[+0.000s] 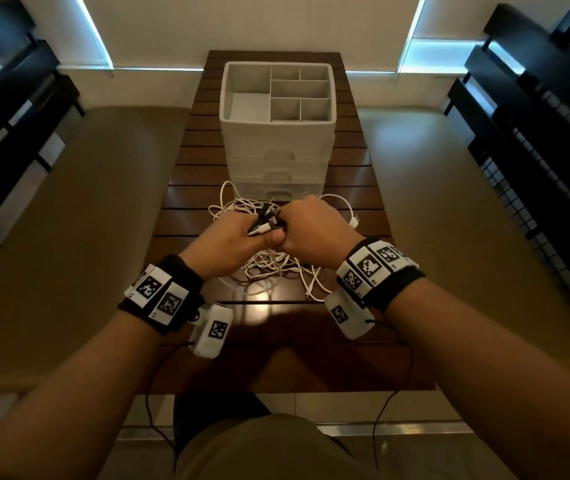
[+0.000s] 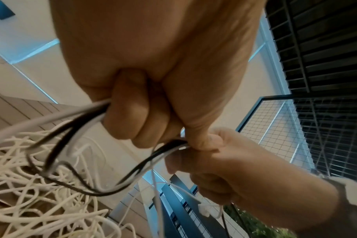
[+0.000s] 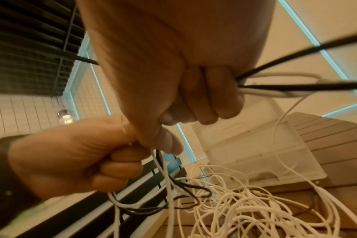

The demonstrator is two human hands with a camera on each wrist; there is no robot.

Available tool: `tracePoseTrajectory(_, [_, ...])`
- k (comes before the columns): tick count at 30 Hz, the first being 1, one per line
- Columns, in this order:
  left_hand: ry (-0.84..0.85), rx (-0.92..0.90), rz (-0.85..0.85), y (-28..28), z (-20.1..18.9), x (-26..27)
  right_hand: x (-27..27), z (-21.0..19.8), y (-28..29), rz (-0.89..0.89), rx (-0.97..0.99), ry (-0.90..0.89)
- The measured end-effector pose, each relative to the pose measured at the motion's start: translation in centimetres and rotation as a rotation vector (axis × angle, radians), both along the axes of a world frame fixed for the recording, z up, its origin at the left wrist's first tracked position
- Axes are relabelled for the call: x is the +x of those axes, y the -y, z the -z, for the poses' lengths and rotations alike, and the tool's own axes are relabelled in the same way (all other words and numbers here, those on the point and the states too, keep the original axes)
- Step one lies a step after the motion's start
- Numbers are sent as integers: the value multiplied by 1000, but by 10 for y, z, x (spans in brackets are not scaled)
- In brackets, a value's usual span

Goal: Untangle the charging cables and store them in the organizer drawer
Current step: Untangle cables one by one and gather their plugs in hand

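- Both fists clamp one black-and-white cable bundle [image 1: 265,226] — left hand [image 1: 228,244], right hand [image 1: 311,230] touching.
- Tangle [image 1: 269,268] hangs below onto worktop [image 1: 186,188]; organizer [image 1: 278,133] straight ahead.

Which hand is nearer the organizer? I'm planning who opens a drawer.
Right. The right hand grips cables just in front of the organizer, while the left hand grips them slightly farther back and to its left.

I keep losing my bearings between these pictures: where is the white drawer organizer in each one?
Head: the organizer stands top centre on the slatted table.
Left wrist: not in view.
Right wrist: right of centre, behind the cables.
Shared landmark: the tangle of white cables.
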State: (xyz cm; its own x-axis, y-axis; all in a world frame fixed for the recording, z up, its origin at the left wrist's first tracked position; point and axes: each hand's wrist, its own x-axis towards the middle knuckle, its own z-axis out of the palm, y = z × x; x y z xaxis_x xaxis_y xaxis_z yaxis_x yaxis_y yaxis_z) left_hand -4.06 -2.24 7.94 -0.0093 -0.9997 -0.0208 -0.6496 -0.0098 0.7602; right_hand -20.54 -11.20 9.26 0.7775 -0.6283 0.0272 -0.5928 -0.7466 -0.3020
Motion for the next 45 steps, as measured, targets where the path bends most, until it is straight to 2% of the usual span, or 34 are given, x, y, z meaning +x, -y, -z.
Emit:
tracePoseTrajectory(3, [-92,-31,-76,-4,-7,7,-7,-5,-1,-78,142,168])
tracePoseTrajectory(6, [-63,-101,-69,-7,-23,10,-13,-14,2,-114,195,222])
tracePoseTrajectory(10, [-142,-175,-216,-11,-32,28,-34,-7,23,-60,125,131])
tracePoseTrajectory(13, [-164,-168,-290,-19,-26,46,-59,6,38,39,171,24])
tracePoseTrajectory(19, [-150,-99,-271,-23,-13,40,-70,7,35,100,130,-31])
tracePoseTrajectory(24, [-140,-43,-198,-19,0,19,-99,12,37,181,253,-67])
tracePoseTrajectory(28, [-143,-48,-129,-15,2,3,-110,28,35,165,337,-152])
tracePoseTrajectory(30, [-136,-59,-115,-15,4,2,-110,27,38,197,273,-76])
tracePoseTrajectory(32, [-174,-59,-150,-16,8,8,-106,18,42,230,164,78])
tracePoseTrajectory(34, [-227,-57,-206,-17,8,16,-101,10,41,202,124,121])
tracePoseTrajectory(38, [-263,-137,-348,-17,-5,32,-102,14,45,158,101,-71])
tracePoseTrajectory(42, [-239,-66,-368,-20,-9,40,-123,13,61,278,90,-162])
tracePoseTrajectory(45, [-382,-5,-397,-29,-5,46,-135,17,67,328,111,-268])
